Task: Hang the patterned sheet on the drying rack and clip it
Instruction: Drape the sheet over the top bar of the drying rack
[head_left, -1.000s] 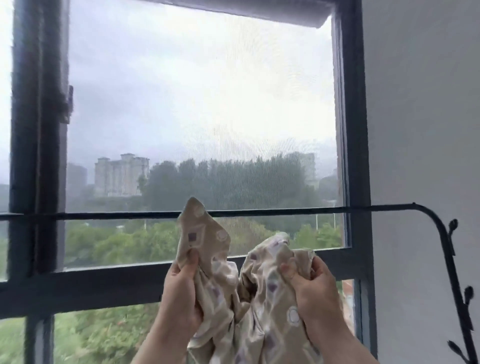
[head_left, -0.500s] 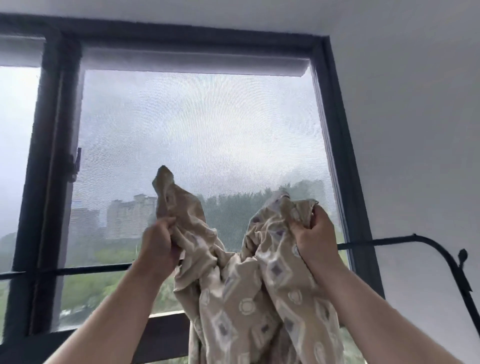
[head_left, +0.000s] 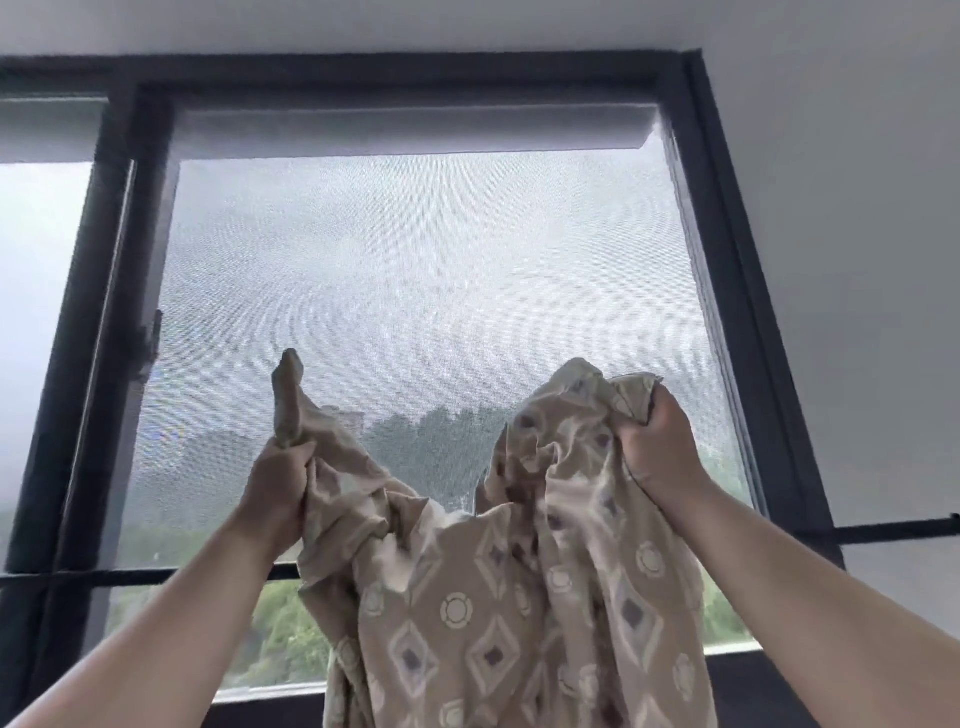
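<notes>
Gripping patterned sheet (head_left: 498, 613) in both fists, left hand (head_left: 278, 493) and right hand (head_left: 657, 447), above rack bar (head_left: 135, 576). Judging soft, light, bunching readily; holding near edge advisable.

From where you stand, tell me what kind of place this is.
Probably a high-up flat's window nook used for drying laundry: a dark-framed screened window over treetops, a thin black metal rod across it, and a beige diamond-patterned sheet held up.

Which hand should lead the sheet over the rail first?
Probably the left hand: it grips a free corner of the patterned sheet and sits close above the exposed black rail. The right hand holds a bunched wad higher up.
</notes>
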